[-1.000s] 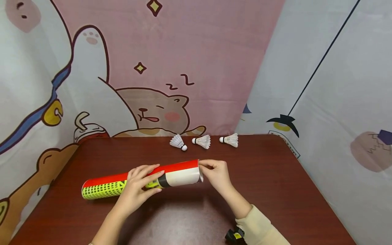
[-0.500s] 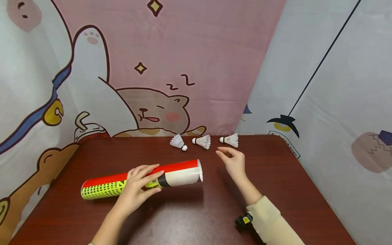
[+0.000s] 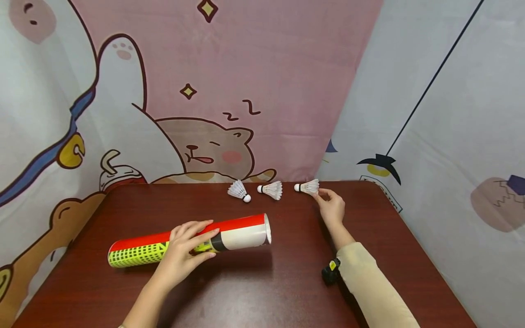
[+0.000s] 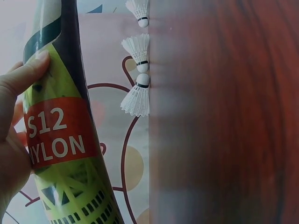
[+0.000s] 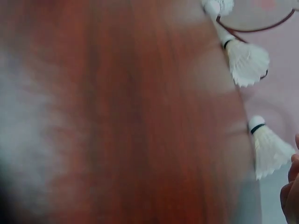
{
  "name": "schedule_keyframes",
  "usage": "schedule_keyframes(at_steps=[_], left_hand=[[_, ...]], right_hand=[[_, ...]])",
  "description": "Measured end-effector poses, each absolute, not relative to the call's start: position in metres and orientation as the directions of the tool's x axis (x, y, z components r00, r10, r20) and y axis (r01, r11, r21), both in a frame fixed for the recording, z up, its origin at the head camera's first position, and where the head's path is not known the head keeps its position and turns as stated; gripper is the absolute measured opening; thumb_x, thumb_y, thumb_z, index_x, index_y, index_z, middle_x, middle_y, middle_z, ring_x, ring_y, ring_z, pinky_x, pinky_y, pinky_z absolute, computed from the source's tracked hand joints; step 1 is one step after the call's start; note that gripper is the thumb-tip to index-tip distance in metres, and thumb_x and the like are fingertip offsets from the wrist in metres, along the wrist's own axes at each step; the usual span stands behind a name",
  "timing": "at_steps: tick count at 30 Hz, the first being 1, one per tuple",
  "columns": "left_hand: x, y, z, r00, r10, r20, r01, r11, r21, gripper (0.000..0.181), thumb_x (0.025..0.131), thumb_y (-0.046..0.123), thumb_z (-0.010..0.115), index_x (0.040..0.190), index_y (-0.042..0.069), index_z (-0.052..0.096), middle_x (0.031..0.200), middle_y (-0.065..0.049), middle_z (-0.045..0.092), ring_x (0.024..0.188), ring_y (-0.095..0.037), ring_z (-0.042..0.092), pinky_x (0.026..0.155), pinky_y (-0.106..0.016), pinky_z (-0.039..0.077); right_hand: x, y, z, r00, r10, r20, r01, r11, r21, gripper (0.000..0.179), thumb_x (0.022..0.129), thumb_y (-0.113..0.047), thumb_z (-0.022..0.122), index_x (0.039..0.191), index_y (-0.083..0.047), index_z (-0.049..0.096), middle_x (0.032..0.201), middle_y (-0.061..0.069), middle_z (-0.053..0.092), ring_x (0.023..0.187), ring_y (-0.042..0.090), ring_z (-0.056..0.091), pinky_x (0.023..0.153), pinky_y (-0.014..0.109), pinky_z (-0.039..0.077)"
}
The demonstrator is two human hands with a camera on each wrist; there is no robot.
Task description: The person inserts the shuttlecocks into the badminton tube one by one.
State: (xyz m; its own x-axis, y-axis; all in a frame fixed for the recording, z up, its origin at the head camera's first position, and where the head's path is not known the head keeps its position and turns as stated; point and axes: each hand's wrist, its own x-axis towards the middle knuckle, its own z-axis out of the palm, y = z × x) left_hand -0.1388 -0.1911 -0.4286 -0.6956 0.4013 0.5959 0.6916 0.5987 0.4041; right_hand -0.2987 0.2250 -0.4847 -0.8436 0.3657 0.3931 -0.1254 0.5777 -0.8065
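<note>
My left hand (image 3: pixel 184 248) grips a long shuttlecock tube (image 3: pixel 242 234), red, white and yellow-green, lying slantwise across the table. In the left wrist view the tube (image 4: pixel 65 130) shows an "S12 NYLON" label, with the thumb (image 4: pixel 32 70) laid along its side. At the back right, the thumb and forefinger of my right hand (image 3: pixel 333 209) pinch the feather edge of the rightmost white shuttlecock (image 3: pixel 307 187), whose cork points left. The right wrist view shows that shuttlecock (image 5: pixel 270 149) with fingertips (image 5: pixel 292 179) right at its skirt.
Two more shuttlecocks lie along the back edge, a middle one (image 3: pixel 272 190) and a left one (image 3: pixel 239 191). The dark red-brown table (image 3: pixel 287 291) ends against a cartoon-printed cloth (image 3: pixel 287 91). A small black device (image 3: pixel 330 272) sits at the right sleeve.
My right hand has moved from the tube's right end, back and right, to the rightmost shuttlecock. The left hand and tube have stayed nearly still.
</note>
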Motion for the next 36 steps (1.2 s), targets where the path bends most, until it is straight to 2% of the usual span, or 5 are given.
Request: schedule_keyframes(at_steps=[8,17,21,26,36], left_hand=[[-0.139,-0.192,-0.428,-0.693,0.4,0.6,0.693,0.601,0.399,0.054,0.087,0.06,0.053,0.127,0.025,0.065,0.136,0.001,0.053,0.119,-0.024,0.044,0.094,-0.055,0.024],[-0.139,-0.193,-0.428,-0.693,0.403,0.598,0.694,0.599,0.401,0.062,0.069,0.021,0.086,0.127,0.024,0.065,0.137,0.001,0.052,0.12,-0.024,0.044,0.095,-0.056,0.023],[-0.139,-0.193,-0.428,-0.691,0.404,0.599,0.695,0.598,0.399,0.053,0.078,0.039,0.078,0.127,0.025,0.065,0.137,0.001,0.052,0.119,-0.024,0.044,0.095,-0.056,0.023],[-0.139,-0.192,-0.428,-0.69,0.406,0.599,0.696,0.599,0.396,0.053,0.087,0.059,0.054,0.127,0.025,0.065,0.136,0.001,0.052,0.119,-0.024,0.044,0.095,-0.056,0.023],[-0.139,-0.192,-0.43,-0.69,0.403,0.601,0.694,0.602,0.394,0.054,0.087,0.059,0.054,0.127,0.025,0.065,0.136,0.001,0.053,0.119,-0.024,0.044,0.094,-0.055,0.024]], right_hand=[[-0.315,0.231,-0.491,-0.884,0.373,0.282,0.004,0.609,-0.793,0.027,0.084,-0.022,0.076,0.106,-0.007,0.073,0.106,0.011,0.069,0.1,0.03,0.061,0.082,0.045,0.044],[-0.319,0.228,-0.49,-0.876,0.4,0.271,0.041,0.621,-0.783,0.02,0.088,-0.025,0.071,0.098,-0.008,0.075,0.101,0.009,0.071,0.096,0.029,0.063,0.079,0.046,0.045],[-0.311,0.228,-0.493,-0.865,0.413,0.287,0.033,0.617,-0.787,0.019,0.088,-0.025,0.071,0.097,-0.009,0.076,0.095,0.008,0.071,0.089,0.027,0.064,0.076,0.044,0.045],[-0.298,0.225,-0.491,-0.843,0.396,0.365,-0.049,0.618,-0.784,0.016,0.087,-0.022,0.073,0.093,-0.008,0.076,0.088,0.007,0.072,0.078,0.022,0.064,0.067,0.037,0.044],[-0.263,0.211,-0.466,-0.784,0.32,0.532,-0.341,0.494,-0.8,0.007,0.082,-0.007,0.076,0.083,0.0,0.076,0.071,0.01,0.069,0.056,0.004,0.053,0.051,0.014,0.037]])
